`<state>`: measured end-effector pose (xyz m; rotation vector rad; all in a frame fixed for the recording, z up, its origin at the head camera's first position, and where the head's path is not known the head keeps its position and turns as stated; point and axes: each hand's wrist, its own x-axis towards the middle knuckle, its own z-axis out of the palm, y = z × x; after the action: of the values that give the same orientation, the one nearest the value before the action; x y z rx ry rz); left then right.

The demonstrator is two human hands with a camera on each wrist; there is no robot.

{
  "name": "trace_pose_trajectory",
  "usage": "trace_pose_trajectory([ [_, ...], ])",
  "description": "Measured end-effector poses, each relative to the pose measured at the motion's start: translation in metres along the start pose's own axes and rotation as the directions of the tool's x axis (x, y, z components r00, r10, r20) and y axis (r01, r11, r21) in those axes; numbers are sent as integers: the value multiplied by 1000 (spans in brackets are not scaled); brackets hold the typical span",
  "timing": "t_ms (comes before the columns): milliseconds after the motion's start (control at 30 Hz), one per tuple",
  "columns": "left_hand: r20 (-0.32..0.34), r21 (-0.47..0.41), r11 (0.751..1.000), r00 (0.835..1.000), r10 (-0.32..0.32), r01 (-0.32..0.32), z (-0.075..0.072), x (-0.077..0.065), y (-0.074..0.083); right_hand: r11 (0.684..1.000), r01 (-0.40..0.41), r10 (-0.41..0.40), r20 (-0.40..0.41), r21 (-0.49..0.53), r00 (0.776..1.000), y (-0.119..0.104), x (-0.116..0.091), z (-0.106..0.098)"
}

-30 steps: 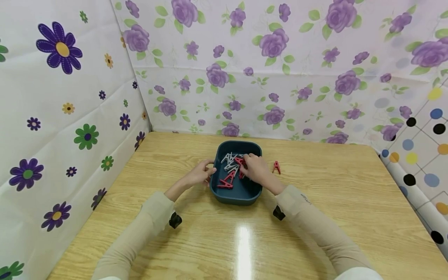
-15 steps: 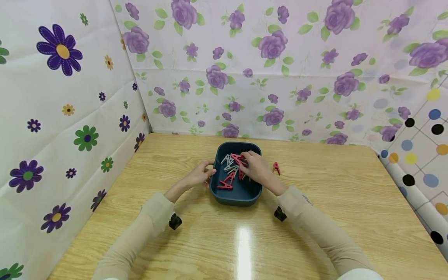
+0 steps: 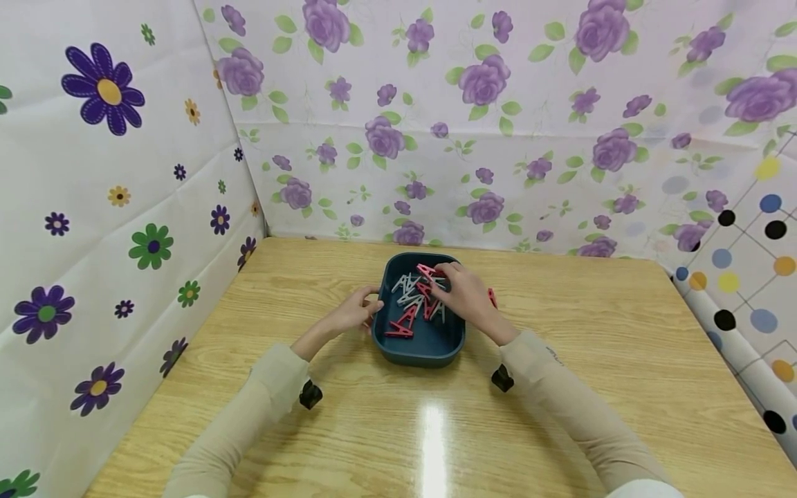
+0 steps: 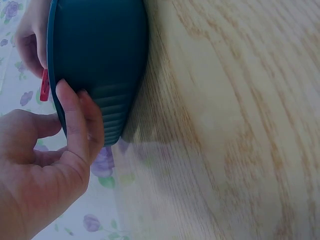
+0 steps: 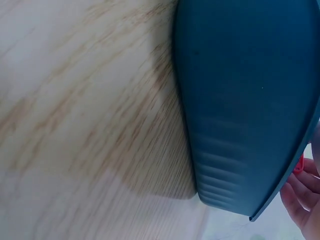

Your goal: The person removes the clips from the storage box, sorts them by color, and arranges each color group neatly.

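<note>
A dark blue plastic bin [image 3: 418, 360] with rounded corners stands on the table, holding several white clothespins [image 3: 405, 283] and red clothespins [image 3: 399, 330]. My left hand [image 3: 352, 311] grips the bin's left wall, thumb at the rim and fingers against the outside, as the left wrist view shows up close. Over the bin's back right part, my right hand [image 3: 465, 296] pinches a red clothespin [image 3: 426, 269] between thumb and fingers. A bit of that red clothespin [image 4: 44, 86] shows past the rim in the left wrist view. In the right wrist view, the bin wall covers most of the work.
Right of the bin, another red clothespin [image 3: 492, 298] lies on the wooden table [image 3: 591, 360], partly hidden behind my right hand. A flowered sheet [image 3: 386, 180] hangs along the table's back edge, with patterned sheets at both sides.
My right hand has lifted a red clothespin up from the pile and shifted slightly right, uncovering more clothespins in the bin. The left hand has stayed on the bin's wall.
</note>
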<state>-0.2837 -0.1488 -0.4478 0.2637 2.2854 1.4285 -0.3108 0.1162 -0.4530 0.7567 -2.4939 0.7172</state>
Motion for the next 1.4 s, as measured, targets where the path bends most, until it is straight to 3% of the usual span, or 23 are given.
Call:
trace_pose_trajectory([
  [800, 3, 20, 1000, 1000, -6, 6, 0, -2, 1, 1000, 29, -28, -166, 0, 986, 28, -15, -20],
  [1167, 6, 24, 1000, 1000, -18, 18, -1, -1, 4, 999, -35, 31, -148, -21, 989, 43, -25, -30],
  [1400, -38, 56, 998, 999, -37, 39, 2, -3, 10, 988, -157, 157, -76, 0, 985, 50, -33, -41],
])
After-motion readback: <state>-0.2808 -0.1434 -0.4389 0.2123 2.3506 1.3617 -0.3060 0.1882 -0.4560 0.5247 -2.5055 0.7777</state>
